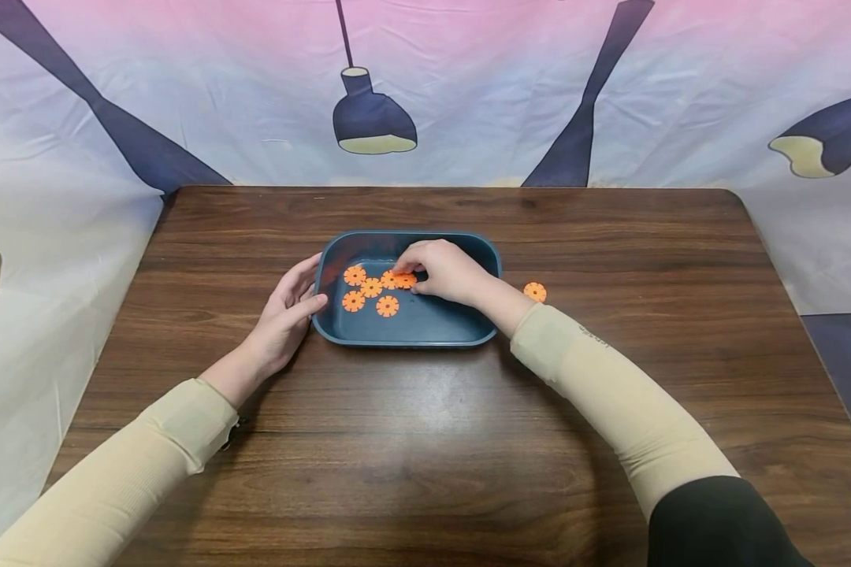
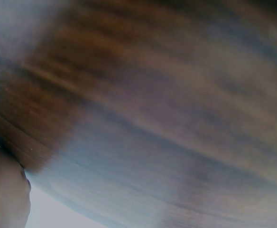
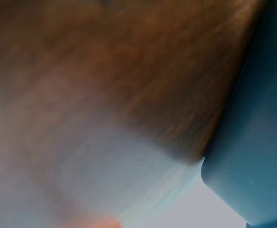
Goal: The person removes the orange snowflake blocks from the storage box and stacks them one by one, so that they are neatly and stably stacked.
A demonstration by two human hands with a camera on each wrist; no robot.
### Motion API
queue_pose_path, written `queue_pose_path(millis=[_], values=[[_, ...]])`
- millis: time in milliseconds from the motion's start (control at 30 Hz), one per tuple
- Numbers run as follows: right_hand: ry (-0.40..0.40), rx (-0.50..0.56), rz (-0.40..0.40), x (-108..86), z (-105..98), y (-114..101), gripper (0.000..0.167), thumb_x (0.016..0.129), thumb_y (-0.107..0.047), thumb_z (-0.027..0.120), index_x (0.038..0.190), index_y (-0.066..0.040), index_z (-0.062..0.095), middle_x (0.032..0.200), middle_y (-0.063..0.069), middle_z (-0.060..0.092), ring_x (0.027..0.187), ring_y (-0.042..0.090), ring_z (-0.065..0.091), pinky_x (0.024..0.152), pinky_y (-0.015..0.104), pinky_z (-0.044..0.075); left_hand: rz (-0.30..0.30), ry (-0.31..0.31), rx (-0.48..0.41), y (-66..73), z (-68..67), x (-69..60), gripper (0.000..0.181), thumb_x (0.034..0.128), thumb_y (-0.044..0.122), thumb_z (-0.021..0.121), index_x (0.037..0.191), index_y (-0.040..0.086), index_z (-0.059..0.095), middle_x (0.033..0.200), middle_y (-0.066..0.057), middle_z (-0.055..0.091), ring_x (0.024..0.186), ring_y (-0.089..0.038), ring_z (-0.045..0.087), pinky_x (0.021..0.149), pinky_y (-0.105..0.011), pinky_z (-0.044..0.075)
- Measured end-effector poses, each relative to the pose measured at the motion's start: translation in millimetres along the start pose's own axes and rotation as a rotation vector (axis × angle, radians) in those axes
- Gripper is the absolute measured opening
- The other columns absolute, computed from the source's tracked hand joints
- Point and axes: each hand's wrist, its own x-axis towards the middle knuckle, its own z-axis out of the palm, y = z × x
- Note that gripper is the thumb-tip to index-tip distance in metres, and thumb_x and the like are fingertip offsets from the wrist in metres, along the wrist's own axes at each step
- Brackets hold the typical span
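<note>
A dark blue plastic tray (image 1: 432, 345) stands on the table, with several orange notched, flower-shaped discs (image 1: 387, 306) on its floor. My left hand (image 1: 284, 319) holds the tray's left end, its thumb at the rim and its fingers along the outside wall. Reaching in over the right end, my right hand (image 1: 443, 270) has thumb and fingertips around an orange disc (image 1: 405, 281), which touches or overlaps a neighbouring one. The right wrist view shows the tray's outer wall (image 3: 252, 156) close up. Part of my left hand (image 2: 5, 190) appears in the left wrist view.
One more orange disc (image 1: 535, 291) lies on the table right of the tray, beside my right forearm. The brown wood-grain table (image 1: 425, 457) reaches back to a hanging cloth (image 1: 461, 102) printed with lamps. An orange blur in the right wrist view is too unclear to identify.
</note>
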Motion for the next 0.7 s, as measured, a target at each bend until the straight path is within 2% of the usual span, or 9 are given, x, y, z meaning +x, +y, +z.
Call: queue_pose_path(millis=[233, 500, 700], values=[[0.029, 0.004, 0.013, -1.1, -0.8, 0.0, 0.024, 0.098, -0.013, 0.077, 0.123, -0.012, 0.079, 0.127, 0.005, 0.076, 0.115, 0.02, 0.072, 0.103, 0.035, 0.058, -0.004, 0.001, 0.003, -0.1, -0.4, 0.2, 0.057, 0.1068, 0.001, 0.051, 0.159, 0.023, 0.043, 0.154, 0.008, 0.047, 0.154, -0.017, 0.032, 0.11, -0.017, 0.043], [0.133, -0.01, 0.037, -3.2, -3.4, -2.9, 0.016, 0.103, -0.014, 0.071, 0.114, -0.013, 0.082, 0.116, 0.003, 0.08, 0.105, 0.019, 0.073, 0.094, 0.035, 0.059, -0.009, 0.003, 0.001, 0.6, 0.0, 0.0, 0.057, 0.1067, 0.002, 0.052, 0.159, 0.022, 0.043, 0.155, 0.007, 0.047, 0.153, -0.017, 0.033, 0.109, -0.016, 0.043], [0.177, 0.058, 0.048, -7.3, -8.3, -5.5, 0.013, 0.102, -0.014, 0.073, 0.111, -0.014, 0.083, 0.11, 0.002, 0.081, 0.102, 0.018, 0.074, 0.09, 0.034, 0.059, -0.008, -0.001, 0.0, 0.6, -0.8, -0.3, 0.057, 0.107, 0.002, 0.052, 0.159, 0.022, 0.043, 0.154, 0.007, 0.047, 0.152, -0.016, 0.034, 0.11, -0.016, 0.043]])
